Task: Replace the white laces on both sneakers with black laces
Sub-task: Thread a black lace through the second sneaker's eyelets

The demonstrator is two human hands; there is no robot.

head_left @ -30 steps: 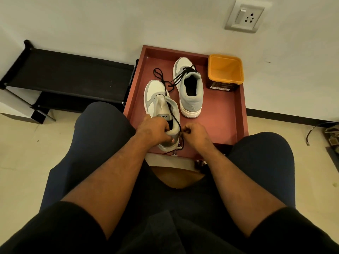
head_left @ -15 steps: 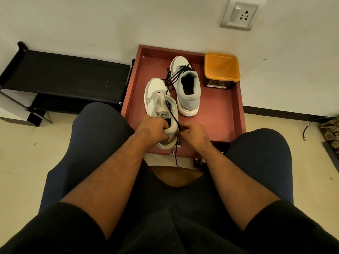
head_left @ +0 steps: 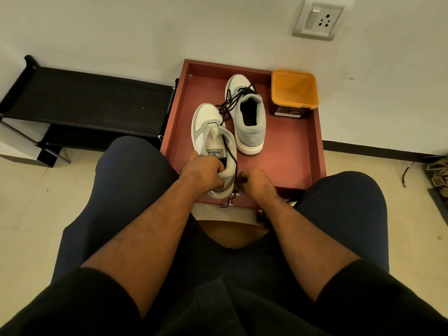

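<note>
Nearest the red tray's (head_left: 312, 151) front rim, the left hand (head_left: 202, 174) grips the near sneaker's (head_left: 213, 141) heel; the right hand (head_left: 254, 181) pinches the black lace (head_left: 230, 151), now drawn tauter than a second ago, suggesting lacing progresses.

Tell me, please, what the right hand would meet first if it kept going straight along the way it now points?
Probably the heel of the near sneaker, beside the right hand pinching the black lace; depth is unclear.
</note>
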